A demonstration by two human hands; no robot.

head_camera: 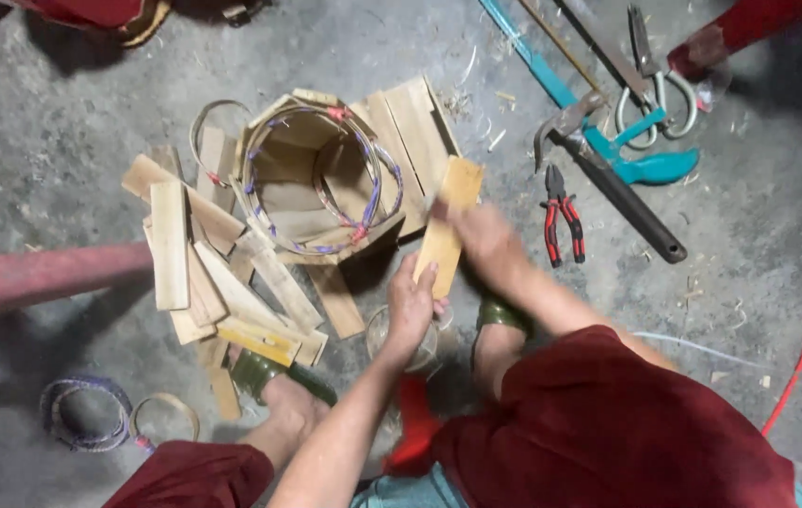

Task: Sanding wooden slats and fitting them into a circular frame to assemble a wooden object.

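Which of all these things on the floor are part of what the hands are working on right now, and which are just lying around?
In use:
- wooden slat, held by both the left hand and the right hand
- half-built slat bucket with its wire hoops
- pile of loose slats

Lying about:
- red-handled pliers
- hammer
- shears
- teal saw
- spare hoops

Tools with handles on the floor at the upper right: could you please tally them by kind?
Pliers, red-handled: 1
Shears: 1
Hammer, black-handled: 1
Saw, teal-handled: 1
Total: 4
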